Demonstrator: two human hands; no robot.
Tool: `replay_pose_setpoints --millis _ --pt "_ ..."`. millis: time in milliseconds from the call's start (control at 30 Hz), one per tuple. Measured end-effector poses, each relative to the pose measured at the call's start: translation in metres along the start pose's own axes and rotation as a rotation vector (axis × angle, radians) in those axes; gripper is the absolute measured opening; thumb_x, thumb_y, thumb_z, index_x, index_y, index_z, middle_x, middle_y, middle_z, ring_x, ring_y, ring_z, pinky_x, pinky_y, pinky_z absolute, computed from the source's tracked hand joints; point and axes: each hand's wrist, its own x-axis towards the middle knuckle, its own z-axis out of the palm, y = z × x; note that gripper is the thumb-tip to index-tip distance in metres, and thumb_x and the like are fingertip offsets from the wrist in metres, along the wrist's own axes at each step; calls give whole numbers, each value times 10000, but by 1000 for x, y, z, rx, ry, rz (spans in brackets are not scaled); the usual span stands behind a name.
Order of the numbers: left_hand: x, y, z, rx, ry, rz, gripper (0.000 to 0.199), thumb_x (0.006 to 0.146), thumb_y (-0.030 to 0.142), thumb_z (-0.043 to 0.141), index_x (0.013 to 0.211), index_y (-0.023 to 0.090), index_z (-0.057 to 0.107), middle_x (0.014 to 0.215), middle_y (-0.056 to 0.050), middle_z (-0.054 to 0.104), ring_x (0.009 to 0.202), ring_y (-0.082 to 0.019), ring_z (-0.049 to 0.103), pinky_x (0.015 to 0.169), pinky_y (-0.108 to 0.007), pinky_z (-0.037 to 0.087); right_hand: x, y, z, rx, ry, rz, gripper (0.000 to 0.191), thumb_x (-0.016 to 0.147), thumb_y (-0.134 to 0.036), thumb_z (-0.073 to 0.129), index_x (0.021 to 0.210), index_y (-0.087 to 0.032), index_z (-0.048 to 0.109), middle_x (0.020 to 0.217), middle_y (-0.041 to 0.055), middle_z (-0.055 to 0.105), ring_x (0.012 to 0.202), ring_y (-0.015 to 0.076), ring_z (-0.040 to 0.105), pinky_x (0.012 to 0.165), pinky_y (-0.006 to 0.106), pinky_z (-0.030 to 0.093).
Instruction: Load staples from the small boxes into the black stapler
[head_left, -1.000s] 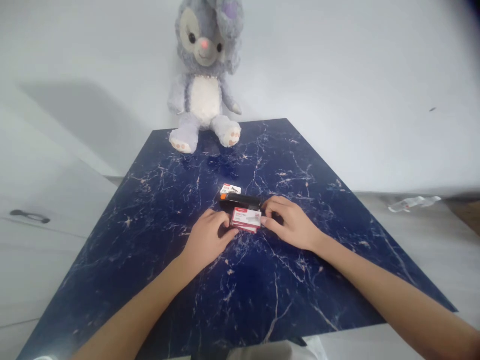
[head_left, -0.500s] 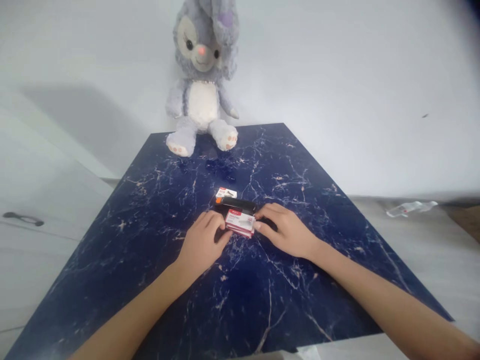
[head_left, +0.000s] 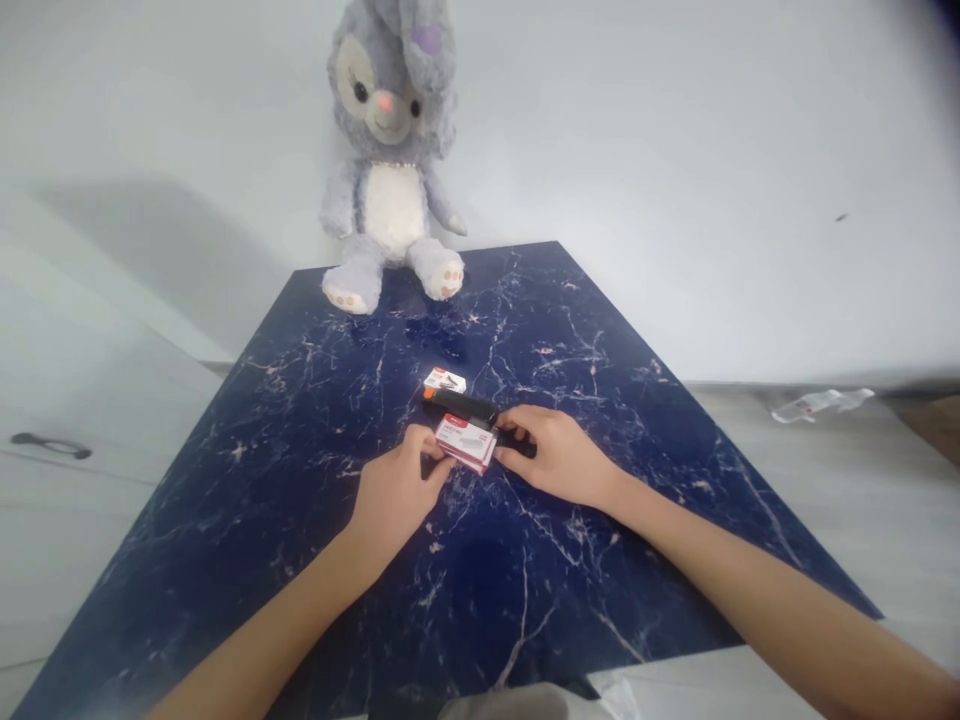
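Left hand [head_left: 401, 485]: curled, boxes [head_left: 466, 437] at its two o'clock. Right hand [head_left: 551, 455]: curled, boxes toward its nine. Pinch unconfirmed on either. Boxes: between hands, neither clearly nearer; long axis roughly ten-to-four. Stapler [head_left: 459, 406]: just beyond, at twelve, near parallel.

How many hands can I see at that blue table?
2. The left hand is at the left end of the near red-and-white box; the right hand is at its right end. Some fingertips are hidden.
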Motion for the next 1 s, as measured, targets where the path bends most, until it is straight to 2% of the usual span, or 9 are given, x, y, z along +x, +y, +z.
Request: replay_pose_setpoints --millis 200,267,367,467,600,667,800,900,1000 --pt "13 -7 -9 -142 -38 -44 274 885 211 656 1102 266 498 996 22 779 657 -159 706 649 -294 513 -6 -8 6 62 -48 -40 66 857 -171 641 899 -222 644 828 10 697 778 184 641 728 319 503" --pt "14 -8 -13 -201 -54 -77 258 918 236 609 1142 262 486 1036 -4 781 708 -173 727 674 -306 536 -6 -10 7 84 -61 -85 135 871 -119 586 885 -230 661 819 0 705 775 178 644 744 319 504" --pt "9 -7 -18 -207 -55 -80 250 952 285 557 1186 251 478 1072 -45 769 804 -208 743 714 -350 564 -1 -3 5 75 53 -41 176 887 -107 548 916 -230 670 862 11 711 773 176 656 750 324 516" --pt "2 -5 -22 -150 1 31 315 930 299 589 1217 228 480 1172 -109 723 1062 -280 705 869 -453 567 17 15 2 21 217 26 239 894 -129 543 1081 -230 652 1041 55 698 871 203 674 820 368 543" --pt "1 -5 -18 -134 26 143 488 854 331 721 1233 207 438 1282 -163 671 1425 -354 439 1058 -565 473 64 39 3 -35 157 -139 422 859 -71 506 1241 -225 600 1418 111 539 1271 255 557 1043 423 478" --pt "2 -6 -13 -142 20 114 511 837 343 758 1216 221 437 1285 -152 674 1432 -349 435 1064 -564 474 91 44 6 4 108 -103 340 904 -91 461 1189 -202 609 1296 109 624 1208 238 593 1037 414 470" --pt "6 -8 -5 -207 9 2 512 850 388 759 1217 233 437 1249 -133 695 1258 -321 622 1013 -529 519 128 44 13 94 -9 115 178 953 -304 551 1073 -193 619 982 62 729 866 207 673 846 357 513" --pt "6 -10 -3 -217 -14 -51 589 817 363 791 1274 237 442 1265 -130 684 1164 -300 679 979 -495 542 136 47 17 160 -36 140 175 900 -316 629 1033 -205 653 1002 46 742 877 199 678 839 339 505" --pt "7 -10 -2 -145 13 1 580 791 314 808 1277 246 499 1296 -127 659 1199 -315 641 997 -507 519 134 55 21 301 -8 148 185 885 -260 619 1056 -210 670 1052 36 744 918 184 689 861 329 518"
